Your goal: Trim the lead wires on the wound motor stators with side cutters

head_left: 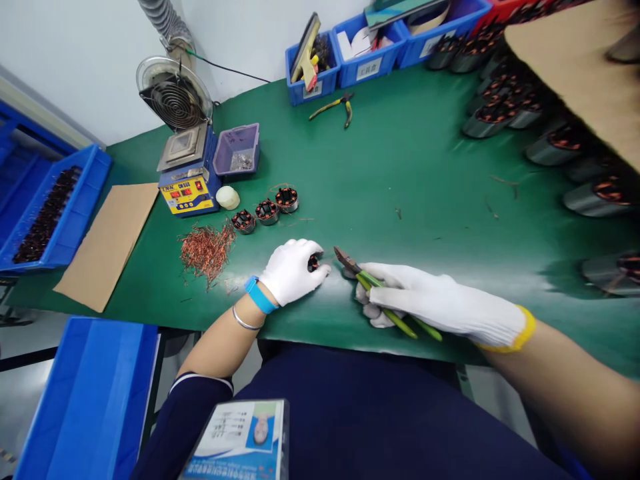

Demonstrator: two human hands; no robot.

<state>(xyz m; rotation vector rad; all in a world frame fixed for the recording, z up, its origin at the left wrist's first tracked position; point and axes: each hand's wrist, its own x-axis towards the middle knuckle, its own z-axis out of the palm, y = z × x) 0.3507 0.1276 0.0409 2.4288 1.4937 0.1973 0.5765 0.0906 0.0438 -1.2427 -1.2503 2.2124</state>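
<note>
- Left hand point(294, 270): we see fingers curled around a stator point(313, 263), near the table's point(375, 180) front edge.
- Right hand point(420, 292): fingers wrapped on cutters point(351, 265), tips near the stator.
- We note wire scraps point(206, 252) toward the left edge.

A white wall point(240, 30) stands behind the green table point(370, 173).

Three stators point(267, 212) beside one copper-wire heap point(206, 252); two pliers point(356, 268); one fan point(176, 100).
</note>
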